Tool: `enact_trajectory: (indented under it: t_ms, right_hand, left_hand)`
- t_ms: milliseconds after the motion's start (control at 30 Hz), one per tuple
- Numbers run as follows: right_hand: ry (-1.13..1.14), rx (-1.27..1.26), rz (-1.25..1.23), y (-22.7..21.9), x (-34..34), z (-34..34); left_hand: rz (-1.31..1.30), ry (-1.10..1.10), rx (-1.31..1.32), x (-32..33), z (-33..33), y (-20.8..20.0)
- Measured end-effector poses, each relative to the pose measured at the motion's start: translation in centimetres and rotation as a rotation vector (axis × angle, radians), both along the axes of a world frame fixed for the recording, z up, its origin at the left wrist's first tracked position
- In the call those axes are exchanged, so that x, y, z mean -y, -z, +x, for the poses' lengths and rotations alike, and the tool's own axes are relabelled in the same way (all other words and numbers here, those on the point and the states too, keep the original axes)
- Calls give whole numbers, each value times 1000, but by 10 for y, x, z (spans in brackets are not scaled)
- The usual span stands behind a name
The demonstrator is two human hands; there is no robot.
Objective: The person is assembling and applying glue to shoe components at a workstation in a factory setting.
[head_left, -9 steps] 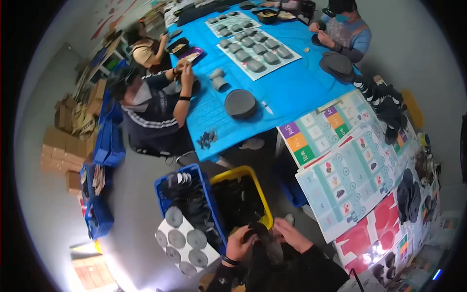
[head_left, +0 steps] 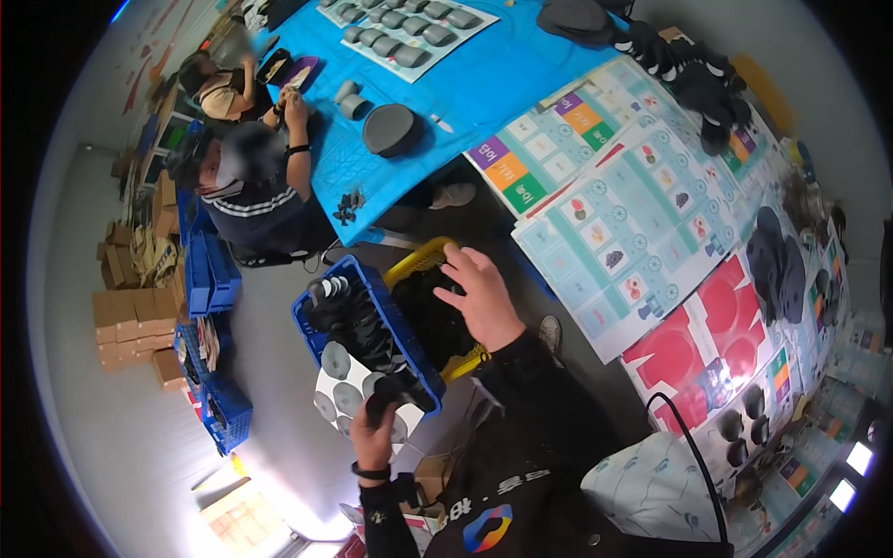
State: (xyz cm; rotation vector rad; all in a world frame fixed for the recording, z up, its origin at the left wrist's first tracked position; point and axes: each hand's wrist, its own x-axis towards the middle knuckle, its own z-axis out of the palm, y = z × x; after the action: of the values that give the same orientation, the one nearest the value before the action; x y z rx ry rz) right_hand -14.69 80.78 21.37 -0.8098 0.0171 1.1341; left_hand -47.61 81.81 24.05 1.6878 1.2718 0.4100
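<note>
My left hand [head_left: 374, 439] is closed on a black fabric piece [head_left: 383, 404], low in front of a white board [head_left: 326, 383] with grey round pieces [head_left: 348, 400] on it. That board leans at the near end of a blue basket [head_left: 430, 383] full of dark fabric pieces [head_left: 358, 316]. Beyond it, my right hand [head_left: 482, 296] is stretched over the yellow basket [head_left: 420, 260], fingers spread and nothing in them. Dark items fill the yellow basket, too shadowed to tell apart.
A blue-covered table [head_left: 502, 84] holds rows of grey rounded pieces [head_left: 409, 54] and a dark round cap-like piece [head_left: 393, 130]. One person [head_left: 256, 200] sits at its left side, another [head_left: 223, 84] farther back. Printed sheets [head_left: 605, 270] cover the right; cardboard boxes [head_left: 135, 316] stand left.
Both hands were together on the dark piece; now they are apart. My right hand has let go and reached forward over the yellow basket, while the left moved left with a dark piece. The view shifted.
</note>
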Motion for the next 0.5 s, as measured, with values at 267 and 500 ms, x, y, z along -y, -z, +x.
enact_trajectory:
  t_ms: [267, 500]
  right_hand:
    - [-75, -159, 55, -14, 36, 13]
    - [-896, -330, 99, -9, 74, -21]
  left_hand:
    - [117, 76, -45, 6, 34, -45]
    - [618, 645, -42, 9, 129, -128]
